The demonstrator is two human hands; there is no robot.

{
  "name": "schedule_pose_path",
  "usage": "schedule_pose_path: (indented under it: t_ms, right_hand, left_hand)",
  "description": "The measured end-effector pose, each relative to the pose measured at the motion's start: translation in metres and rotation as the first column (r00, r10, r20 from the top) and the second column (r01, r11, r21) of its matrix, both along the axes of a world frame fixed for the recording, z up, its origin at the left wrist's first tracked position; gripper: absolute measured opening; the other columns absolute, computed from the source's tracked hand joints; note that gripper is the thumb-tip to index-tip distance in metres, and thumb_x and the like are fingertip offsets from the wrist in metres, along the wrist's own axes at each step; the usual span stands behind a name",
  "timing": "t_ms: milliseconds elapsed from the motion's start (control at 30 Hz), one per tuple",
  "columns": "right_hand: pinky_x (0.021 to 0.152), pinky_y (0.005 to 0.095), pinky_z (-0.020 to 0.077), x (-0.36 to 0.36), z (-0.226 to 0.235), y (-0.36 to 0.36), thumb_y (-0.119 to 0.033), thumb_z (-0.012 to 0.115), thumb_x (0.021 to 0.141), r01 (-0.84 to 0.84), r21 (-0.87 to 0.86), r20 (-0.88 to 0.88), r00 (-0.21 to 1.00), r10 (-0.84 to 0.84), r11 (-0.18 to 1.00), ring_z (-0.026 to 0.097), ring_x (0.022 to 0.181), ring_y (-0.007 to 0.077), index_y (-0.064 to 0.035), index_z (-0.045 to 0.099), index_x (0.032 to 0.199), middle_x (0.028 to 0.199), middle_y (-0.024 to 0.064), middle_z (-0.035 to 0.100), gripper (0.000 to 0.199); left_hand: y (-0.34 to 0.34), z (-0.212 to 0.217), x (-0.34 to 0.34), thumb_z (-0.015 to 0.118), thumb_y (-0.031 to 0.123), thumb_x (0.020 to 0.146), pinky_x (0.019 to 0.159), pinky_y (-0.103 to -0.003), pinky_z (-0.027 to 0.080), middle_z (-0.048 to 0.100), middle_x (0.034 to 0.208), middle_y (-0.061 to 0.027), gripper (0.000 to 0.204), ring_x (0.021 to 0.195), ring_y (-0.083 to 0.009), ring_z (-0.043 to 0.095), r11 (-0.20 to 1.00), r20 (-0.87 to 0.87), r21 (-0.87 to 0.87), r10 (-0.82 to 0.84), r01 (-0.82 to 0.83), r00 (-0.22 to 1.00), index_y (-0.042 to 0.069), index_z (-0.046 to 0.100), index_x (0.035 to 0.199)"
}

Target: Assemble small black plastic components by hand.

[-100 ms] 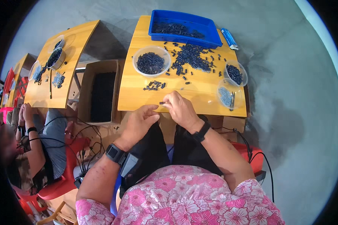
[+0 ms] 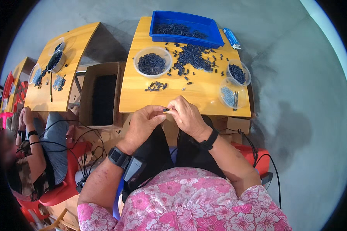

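Observation:
Above my lap, at the table's near edge, a small black cylindrical part (image 2: pixel 166 110) is pinched between the fingertips of both hands. My left hand (image 2: pixel 144 122) has its thumb and forefinger closed at the part's left end. The curled fingers of my right hand (image 2: pixel 188 117) grip its right end, where a pale spot shows; I cannot make out what that is. Just beyond my hands lies a small pile of black parts (image 2: pixel 155 86). Farther off, a larger loose heap of black parts (image 2: pixel 194 57) spreads across the yellow table (image 2: pixel 181 94).
A blue tray (image 2: pixel 187 39) holding black parts stands at the back, near a blue-and-white packet (image 2: pixel 231 37). Clear tubs of black parts (image 2: pixel 152 63) stand left and right; another tub (image 2: pixel 232 93) holds small grey pieces. A cardboard box (image 2: pixel 87 94) and a seated co-worker (image 2: pixel 38 154) are at left.
My left fingers have closed in on the black part, which only my right hand held before. The view has shifted slightly.

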State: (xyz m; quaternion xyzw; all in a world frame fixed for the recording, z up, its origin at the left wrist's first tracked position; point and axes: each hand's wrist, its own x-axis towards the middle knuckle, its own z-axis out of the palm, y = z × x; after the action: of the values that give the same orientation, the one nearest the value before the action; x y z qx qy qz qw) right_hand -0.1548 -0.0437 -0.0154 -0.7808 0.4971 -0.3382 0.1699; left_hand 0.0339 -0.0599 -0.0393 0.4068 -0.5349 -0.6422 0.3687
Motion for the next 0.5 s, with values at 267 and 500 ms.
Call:
schedule_pose_path:
  t_ms: [267,500]
  right_hand:
    - [0.062,0.0381,0.0509,-0.012,0.036,0.039,-0.012,0.062,0.086,-0.093,-0.155,-0.220,0.974,0.058,0.984,0.061,0.077,0.0299,-0.0050,0.051,0.099,0.088,0.0107,0.054,0.019]
    - [0.056,0.0255,0.0479,-0.007,0.048,0.066,0.001,0.066,0.083,0.074,0.053,0.329,0.940,-0.087,0.996,0.062,0.062,0.0143,-0.0036,0.063,0.094,0.083,0.0069,0.060,0.012]
  left_hand:
    - [0.010,0.041,-0.003,0.066,0.011,0.091,0.070,-0.020,0.050,0.068,0.091,-0.0021,0.016,0.078,-0.0052,0.059,0.972,0.088,-0.045,-0.224,0.229,0.971,-0.001,0.067,0.102]
    - [0.025,0.053,-0.010,0.065,0.015,0.092,0.068,-0.021,0.051,0.068,0.089,-0.0010,0.017,0.075,-0.0058,0.059,0.956,-0.172,0.056,-0.275,0.288,0.946,0.001,0.068,0.102]
